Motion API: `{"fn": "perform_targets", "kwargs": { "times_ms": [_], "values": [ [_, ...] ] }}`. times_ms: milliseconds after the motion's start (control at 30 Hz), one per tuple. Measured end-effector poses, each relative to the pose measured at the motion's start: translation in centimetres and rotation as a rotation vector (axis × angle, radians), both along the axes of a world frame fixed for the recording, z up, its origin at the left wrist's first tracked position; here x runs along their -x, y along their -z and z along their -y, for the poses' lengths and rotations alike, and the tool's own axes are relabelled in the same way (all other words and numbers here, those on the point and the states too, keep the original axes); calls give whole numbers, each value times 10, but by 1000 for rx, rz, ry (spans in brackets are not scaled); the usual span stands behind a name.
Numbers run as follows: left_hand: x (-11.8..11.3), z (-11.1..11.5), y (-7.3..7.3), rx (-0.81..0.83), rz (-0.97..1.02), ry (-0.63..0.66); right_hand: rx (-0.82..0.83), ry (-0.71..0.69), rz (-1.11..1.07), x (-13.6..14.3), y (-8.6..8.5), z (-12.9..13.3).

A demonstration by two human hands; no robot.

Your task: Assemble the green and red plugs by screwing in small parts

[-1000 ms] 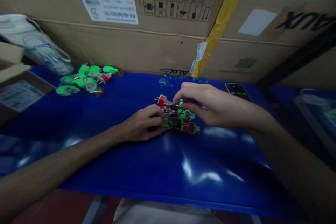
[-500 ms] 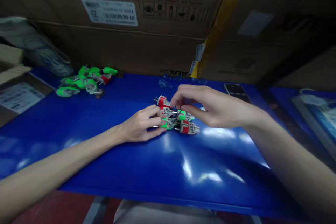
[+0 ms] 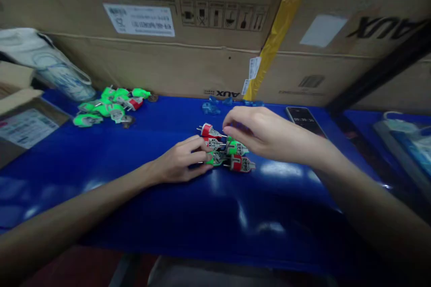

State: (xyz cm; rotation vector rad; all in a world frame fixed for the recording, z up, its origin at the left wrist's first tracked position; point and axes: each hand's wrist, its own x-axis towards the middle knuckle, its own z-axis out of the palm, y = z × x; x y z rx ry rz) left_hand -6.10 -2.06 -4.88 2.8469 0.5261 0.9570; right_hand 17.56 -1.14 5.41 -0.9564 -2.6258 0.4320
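A tight cluster of small two-pin plugs with open backs, red and green, lies on the blue table. My left hand point(image 3: 184, 159) rests at the cluster's left side, its fingers curled on a green plug point(image 3: 216, 158) and a red plug point(image 3: 213, 144). Above the cluster's upper right, my right hand point(image 3: 257, 132) is closed in a pinch; what its fingertips hold cannot be made out. Just under those fingertips sit another red plug point(image 3: 209, 130) and a green plug point(image 3: 236, 146). A further red plug point(image 3: 242, 163) lies at the lower right, untouched.
More green and red plugs point(image 3: 111, 106) are heaped at the back left. Blue clear pieces point(image 3: 211, 106) lie along the back, by large cardboard boxes point(image 3: 161, 67). A phone point(image 3: 305, 120) rests behind my right wrist. An open carton point(image 3: 30, 121) and a bottle-shaped pouch point(image 3: 50, 65) stand left.
My right hand has risen slightly and drawn back from the plugs, uncovering more of the upper red and green ones. My left hand has stayed on its plugs.
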Motion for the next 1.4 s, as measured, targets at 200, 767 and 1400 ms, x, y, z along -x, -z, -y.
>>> {"fn": "perform_targets", "kwargs": {
  "times_ms": [200,767,1400],
  "values": [
    [0,0,0,13,6,8,62,-178,-26,-1,-4,1],
    [0,1,0,14,1,-11,94,9,-306,-2,3,-8],
    [1,0,2,15,20,9,142,-58,417,23,36,0]
  ]
}}
